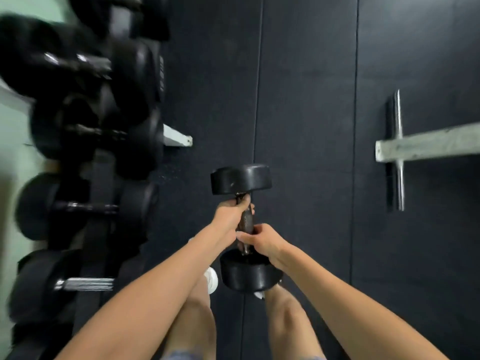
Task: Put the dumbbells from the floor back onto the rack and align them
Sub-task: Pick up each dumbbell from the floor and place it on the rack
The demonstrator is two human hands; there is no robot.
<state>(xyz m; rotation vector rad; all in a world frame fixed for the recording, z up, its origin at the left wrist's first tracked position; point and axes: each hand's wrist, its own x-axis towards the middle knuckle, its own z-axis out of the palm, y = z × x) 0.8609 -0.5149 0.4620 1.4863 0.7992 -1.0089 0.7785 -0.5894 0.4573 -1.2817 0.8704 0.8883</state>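
Note:
A black round-headed dumbbell (241, 179) with a knurled metal handle hangs above the dark floor, in front of my legs. My left hand (231, 214) grips the upper part of the handle, close under the far head. My right hand (262, 242) grips the lower part, just above the near head (249, 275). The dumbbell rack (179, 137) runs down the left side, blurred, holding several black dumbbells (85, 207) side by side.
Dark rubber floor mats (311, 100) fill the middle and right. A pale bench foot (426, 146) with a chrome crossbar (397, 149) lies on the floor at the right. My white shoes (211, 280) stand under the dumbbell. A pale green wall (10, 141) lies behind the rack.

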